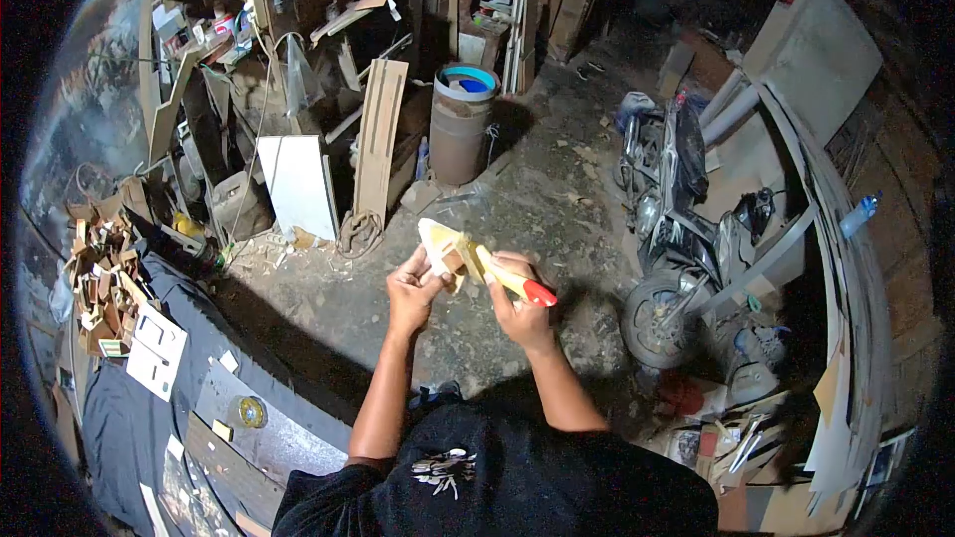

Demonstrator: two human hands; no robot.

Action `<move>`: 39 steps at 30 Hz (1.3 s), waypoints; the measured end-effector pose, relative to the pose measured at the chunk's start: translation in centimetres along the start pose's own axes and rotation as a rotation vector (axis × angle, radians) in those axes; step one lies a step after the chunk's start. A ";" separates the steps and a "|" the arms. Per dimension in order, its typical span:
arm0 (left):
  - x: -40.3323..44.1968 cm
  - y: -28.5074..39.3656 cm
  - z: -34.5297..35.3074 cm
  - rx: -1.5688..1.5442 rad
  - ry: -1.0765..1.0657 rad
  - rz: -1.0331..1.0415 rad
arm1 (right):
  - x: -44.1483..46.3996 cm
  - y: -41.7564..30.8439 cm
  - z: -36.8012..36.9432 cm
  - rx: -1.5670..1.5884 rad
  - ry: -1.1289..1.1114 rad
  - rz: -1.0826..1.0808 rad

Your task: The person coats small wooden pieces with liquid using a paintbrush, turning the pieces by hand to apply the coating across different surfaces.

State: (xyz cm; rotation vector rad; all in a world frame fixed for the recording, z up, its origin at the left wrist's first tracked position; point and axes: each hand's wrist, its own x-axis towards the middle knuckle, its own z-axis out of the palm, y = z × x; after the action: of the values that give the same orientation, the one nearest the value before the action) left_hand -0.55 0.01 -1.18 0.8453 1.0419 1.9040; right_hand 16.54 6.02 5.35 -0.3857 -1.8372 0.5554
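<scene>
In front of my chest, my left hand (410, 290) is closed around the edge of a small pale wooden piece (436, 239) with an angled shape and a brown patch. My right hand (517, 313) grips a paintbrush (509, 280) with a yellow handle and a red end. Its bristle end points left and meets the wooden piece, though the exact contact is hard to make out. Both hands are raised over the dark floor.
A workbench (269, 423) at lower left bears a round jar (252, 412) and boards. Beyond it lies a heap of wood offcuts (104, 283). A barrel (461, 134) stands ahead beside leaning boards (383, 139). A motorcycle (676, 229) is parked on the right.
</scene>
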 end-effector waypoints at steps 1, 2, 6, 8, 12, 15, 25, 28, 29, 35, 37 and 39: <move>0.3 -0.2 -0.6 -0.027 0.033 0.017 | -0.4 0.2 -0.1 -0.020 -0.045 -0.002; 0.5 -0.4 -1.1 -0.054 0.065 0.033 | -0.8 0.3 -0.1 -0.042 -0.090 -0.002; 0.3 -0.7 -1.6 0.013 0.031 -0.021 | 0.0 -0.7 0.5 -0.045 -0.035 0.036; -0.2 -0.2 -0.7 0.010 -0.006 -0.053 | 0.4 -0.4 0.9 0.018 0.019 0.086; -0.1 -0.5 -0.5 0.059 -0.036 -0.030 | 1.3 -0.3 0.8 0.001 0.000 0.034; 0.7 -0.2 -1.3 -0.065 0.075 0.011 | -0.1 -0.2 0.9 0.019 -0.073 0.063; 0.7 -1.2 -1.1 0.036 -0.002 0.010 | 1.5 -0.8 2.2 0.043 -0.046 0.014; 1.1 -0.1 -1.9 0.023 0.077 0.023 | 1.0 -1.1 1.8 0.012 -0.147 0.017; 1.2 0.5 -2.1 0.013 0.109 0.034 | 0.6 -0.9 1.6 0.010 -0.178 0.037; 1.1 1.5 -1.7 0.015 0.108 0.007 | 0.2 -0.5 1.5 0.019 -0.165 0.041; 0.8 -0.1 -1.2 0.035 0.071 -0.005 | 0.9 -0.9 1.9 0.050 -0.120 0.046; 0.3 -1.1 -0.4 0.031 -0.006 -0.044 | 1.4 -1.1 2.0 0.079 -0.067 0.054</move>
State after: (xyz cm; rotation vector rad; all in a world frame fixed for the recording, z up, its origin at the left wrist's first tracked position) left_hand -0.68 0.51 -2.28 0.8384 1.0807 1.8524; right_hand 14.15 5.47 6.56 -0.3682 -1.8669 0.6837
